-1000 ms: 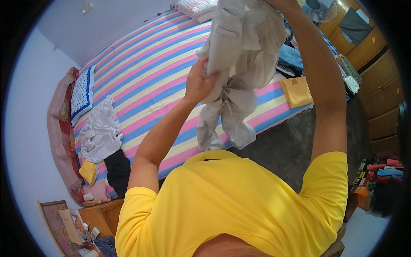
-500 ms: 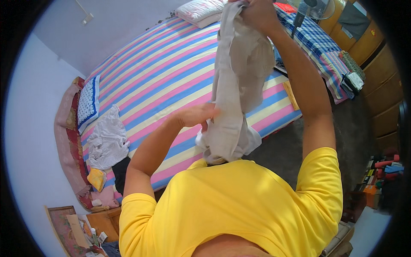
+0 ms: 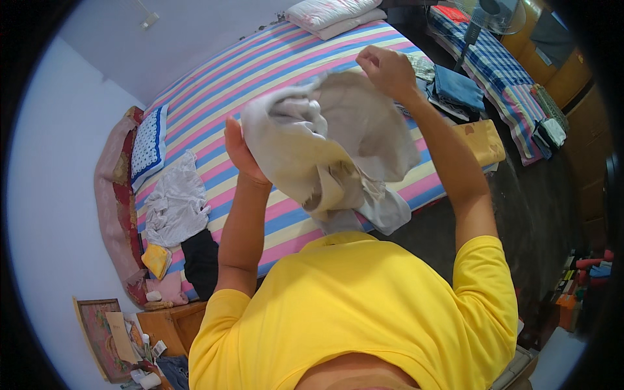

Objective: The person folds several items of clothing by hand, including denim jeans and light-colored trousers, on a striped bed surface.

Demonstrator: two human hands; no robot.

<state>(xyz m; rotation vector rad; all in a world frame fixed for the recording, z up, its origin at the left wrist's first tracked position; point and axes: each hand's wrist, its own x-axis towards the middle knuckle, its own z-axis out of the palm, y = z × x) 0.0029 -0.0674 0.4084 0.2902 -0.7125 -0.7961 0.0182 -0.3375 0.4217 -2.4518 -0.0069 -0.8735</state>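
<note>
Beige, soft woven cotton makes up the crumpled garment (image 3: 331, 149) that we hold in mid-air, above the near edge of the striped bed (image 3: 260, 71) and in front of our yellow shirt (image 3: 364, 312). Our left hand (image 3: 242, 151) grips the garment's left edge, fingers hidden behind the cloth, palm closed on the fabric. Our right hand (image 3: 385, 70) is raised higher and pinches the top right edge in a clenched grasp. The cloth hangs in uneven folds between the two hands, with a loose tail (image 3: 383, 214) drooping toward our chest.

Risks, as we judge them:
- The bunched middle may hide a twisted layer; pulling the hands apart could lock in a crooked fold.
- The drooping tail is unsupported and may slip from alignment or catch on our shirt.
- The right-hand pinch holds little fabric; a sharp shake could pull that edge free.

On the bed to the left lie a white crumpled garment (image 3: 174, 205), a black cloth (image 3: 200, 260) and a small yellow item (image 3: 156, 260). Folded blue clothing (image 3: 458, 88) and an orange-yellow folded piece (image 3: 482, 142) sit to the right, near enough to be disturbed by a wide swing of the fabric.
</note>
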